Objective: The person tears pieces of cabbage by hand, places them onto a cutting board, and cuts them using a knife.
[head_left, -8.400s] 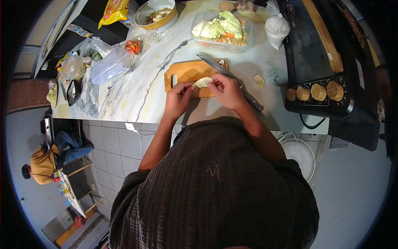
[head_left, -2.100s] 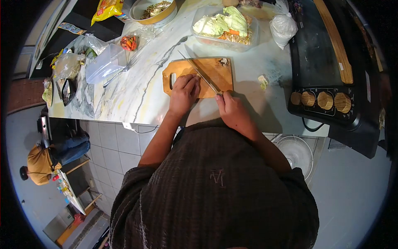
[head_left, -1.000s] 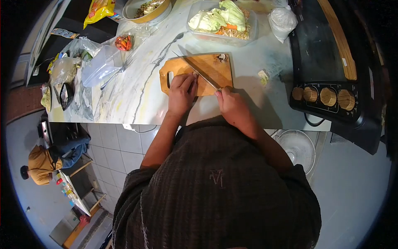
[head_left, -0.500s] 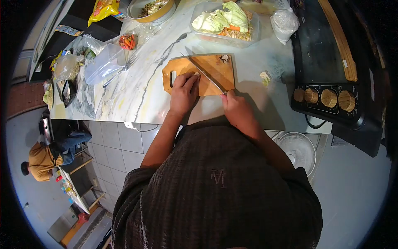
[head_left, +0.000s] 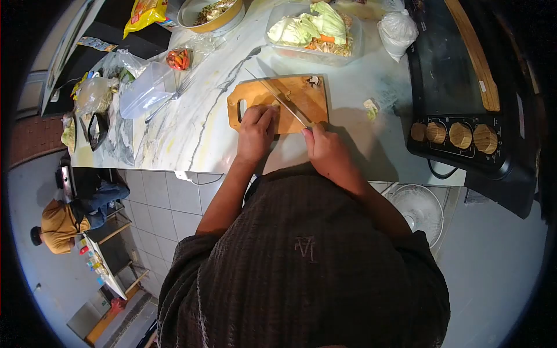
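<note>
A wooden cutting board (head_left: 299,93) with a handle slot lies on the counter. My right hand (head_left: 328,151) is closed round the handle of a knife (head_left: 292,111), its long blade slanting up and left across the board. My left hand (head_left: 256,133) rests on the board's left part, fingers bent and pressed together beside the blade. A small pale piece seems to sit at its fingertips, mostly hidden, so I cannot tell its kind. A small bit lies beyond the blade, and dark-and-white scraps (head_left: 314,81) sit at the board's far right corner.
Beyond the board stands a plastic container (head_left: 313,57) with cabbage and shredded vegetables. A black stove (head_left: 452,116) with wooden knobs is at right, a bag of white powder (head_left: 398,33) beside it. Left are a clear tub (head_left: 148,90), chillies (head_left: 178,58) and a pan (head_left: 212,23). A person (head_left: 61,226) sits far left.
The knife and my right hand have shifted slightly left, bringing the blade closer to my left fingers. A small bit now shows beyond the blade. My left hand stays nearly in place.
</note>
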`<state>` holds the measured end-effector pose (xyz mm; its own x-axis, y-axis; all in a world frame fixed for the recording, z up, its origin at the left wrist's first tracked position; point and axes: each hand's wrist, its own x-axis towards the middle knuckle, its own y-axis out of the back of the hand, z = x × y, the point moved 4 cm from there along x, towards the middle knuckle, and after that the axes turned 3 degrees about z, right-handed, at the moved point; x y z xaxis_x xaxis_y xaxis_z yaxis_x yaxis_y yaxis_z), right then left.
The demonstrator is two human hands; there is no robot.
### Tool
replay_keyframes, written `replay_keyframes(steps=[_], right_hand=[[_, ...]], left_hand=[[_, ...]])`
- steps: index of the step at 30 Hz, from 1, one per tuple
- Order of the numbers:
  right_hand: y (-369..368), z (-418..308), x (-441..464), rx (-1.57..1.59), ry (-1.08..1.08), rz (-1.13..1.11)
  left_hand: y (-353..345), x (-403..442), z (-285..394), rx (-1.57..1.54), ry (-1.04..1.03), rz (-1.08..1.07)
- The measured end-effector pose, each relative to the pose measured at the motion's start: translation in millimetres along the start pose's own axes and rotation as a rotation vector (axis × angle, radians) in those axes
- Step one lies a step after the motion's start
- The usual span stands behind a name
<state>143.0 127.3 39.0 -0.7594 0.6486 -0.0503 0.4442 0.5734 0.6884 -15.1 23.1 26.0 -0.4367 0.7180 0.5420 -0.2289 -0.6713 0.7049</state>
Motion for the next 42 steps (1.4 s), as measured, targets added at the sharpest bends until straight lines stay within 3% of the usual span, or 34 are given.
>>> replay_keyframes(steps=[14,29,37,42], right_hand=[[-5.8,1.8,1.7,0.032,-0.009,-0.041],[-7.2,-6.6,6.3,-0.115,0.059,-0.086],[-7.4,9.7,-2.6,-0.111,-0.085,-0.070],[-3.1,7.7,-1.7,-0.069,-0.037,-0.020]], left_hand=[[-1.4,2.9,1.0,-0.010,-0.034,0.089],[-1.5,0.2,-2.2,-0.035,0.009,0.018],[6.5,-0.2,2.4,0.029,-0.020,0.010],[4.7,-1.1,1.8,0.044,0.008,0.008]])
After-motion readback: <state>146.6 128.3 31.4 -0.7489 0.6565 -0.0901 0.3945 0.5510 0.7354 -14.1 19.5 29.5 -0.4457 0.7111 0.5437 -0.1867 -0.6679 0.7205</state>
